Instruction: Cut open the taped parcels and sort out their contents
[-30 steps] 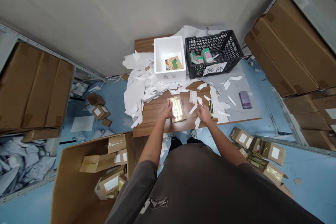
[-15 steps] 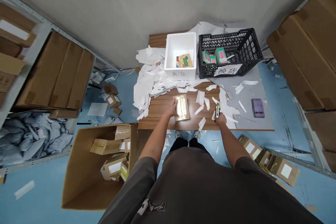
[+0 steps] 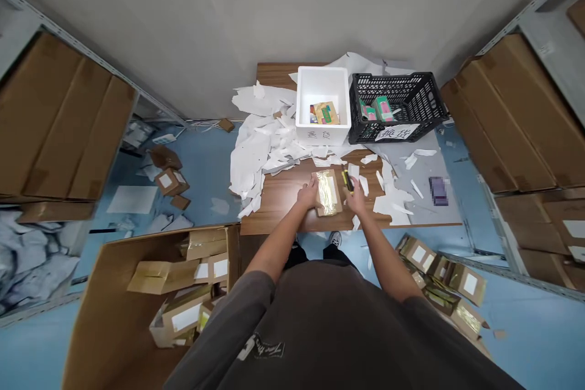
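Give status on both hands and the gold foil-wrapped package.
Left hand on gold foil-wrapped package. Right hand gripping yellow-and-black utility knife beside it. White paper scraps litter brown wooden table.

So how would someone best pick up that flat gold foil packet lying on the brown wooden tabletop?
Likely across its two long edges, coming from above with the left hand, which sits at the left edge of the flat gold foil packet. It lies flat and looks narrow enough for one hand to span. The right hand is occupied, holding a yellow-and-black utility knife.
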`<action>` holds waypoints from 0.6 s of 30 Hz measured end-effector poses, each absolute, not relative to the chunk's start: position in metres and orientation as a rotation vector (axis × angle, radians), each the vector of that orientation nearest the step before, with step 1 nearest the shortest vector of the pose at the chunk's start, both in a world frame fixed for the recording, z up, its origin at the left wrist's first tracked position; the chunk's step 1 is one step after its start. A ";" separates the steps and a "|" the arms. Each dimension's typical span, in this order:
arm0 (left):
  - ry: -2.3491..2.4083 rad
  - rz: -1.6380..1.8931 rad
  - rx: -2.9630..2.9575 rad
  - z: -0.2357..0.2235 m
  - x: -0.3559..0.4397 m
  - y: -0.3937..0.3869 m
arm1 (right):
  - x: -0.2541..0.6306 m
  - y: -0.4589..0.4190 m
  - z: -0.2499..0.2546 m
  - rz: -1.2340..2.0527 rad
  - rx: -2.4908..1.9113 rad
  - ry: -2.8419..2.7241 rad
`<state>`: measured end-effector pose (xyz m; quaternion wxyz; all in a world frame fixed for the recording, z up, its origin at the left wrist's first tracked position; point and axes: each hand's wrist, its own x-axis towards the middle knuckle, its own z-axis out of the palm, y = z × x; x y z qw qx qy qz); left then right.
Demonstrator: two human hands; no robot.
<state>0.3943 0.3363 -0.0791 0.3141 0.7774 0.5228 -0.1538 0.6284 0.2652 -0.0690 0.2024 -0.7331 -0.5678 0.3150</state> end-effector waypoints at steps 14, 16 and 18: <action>1.277 -0.314 2.082 -0.085 0.386 0.339 | 0.523 0.285 -0.041 0.947 -2.630 -1.759; 1.300 -0.284 2.082 -0.087 0.386 0.339 | 0.521 0.290 -0.040 0.996 -2.632 -1.820; 1.326 -0.277 2.072 -0.088 0.385 0.339 | 0.520 0.297 -0.039 1.029 -2.614 -1.879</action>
